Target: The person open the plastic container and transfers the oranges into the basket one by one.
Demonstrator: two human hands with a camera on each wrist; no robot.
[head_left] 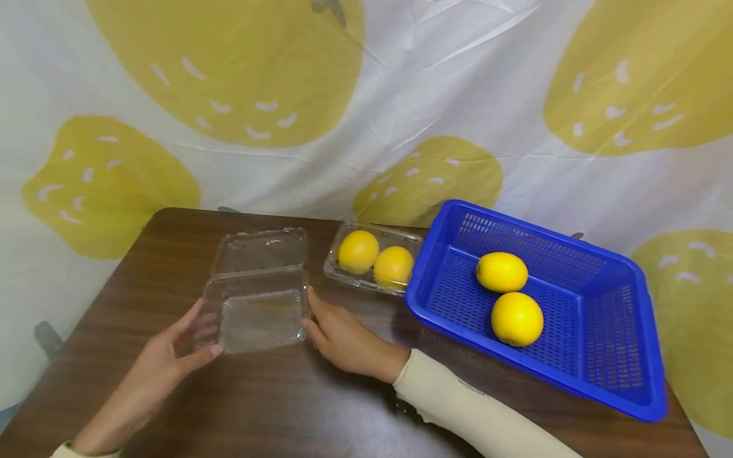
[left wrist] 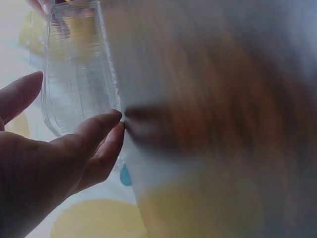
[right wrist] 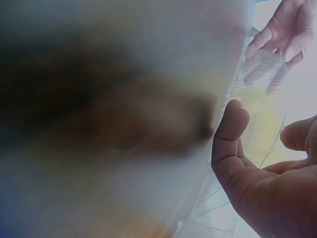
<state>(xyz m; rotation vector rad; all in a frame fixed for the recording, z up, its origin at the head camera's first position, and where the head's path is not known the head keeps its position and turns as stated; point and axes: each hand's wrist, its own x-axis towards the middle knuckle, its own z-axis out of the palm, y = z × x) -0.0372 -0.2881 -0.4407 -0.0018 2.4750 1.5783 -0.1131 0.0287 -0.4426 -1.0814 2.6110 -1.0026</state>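
Observation:
A clear plastic clamshell box (head_left: 263, 318) stands on the brown table with its lid (head_left: 263, 249) folded back behind it. My left hand (head_left: 163, 362) is at the left end of the box, fingers spread along its side and thumb by the front corner. In the left wrist view, the fingertips (left wrist: 116, 116) reach down to the tabletop beside the box. At the opposite end, my right hand (head_left: 346, 337) has its fingers and thumb against the box wall. The right wrist view has its thumb (right wrist: 297, 135) apart from the bent fingers. No fruit lies in this box.
Behind my right hand, a second clear box (head_left: 343, 275) holds two yellow fruits (head_left: 358, 252). A blue plastic basket (head_left: 595, 273) stands on the right with two more yellow fruits (head_left: 516, 319) in it. A fruit-print cloth (head_left: 389, 76) hangs along the table's back edge.

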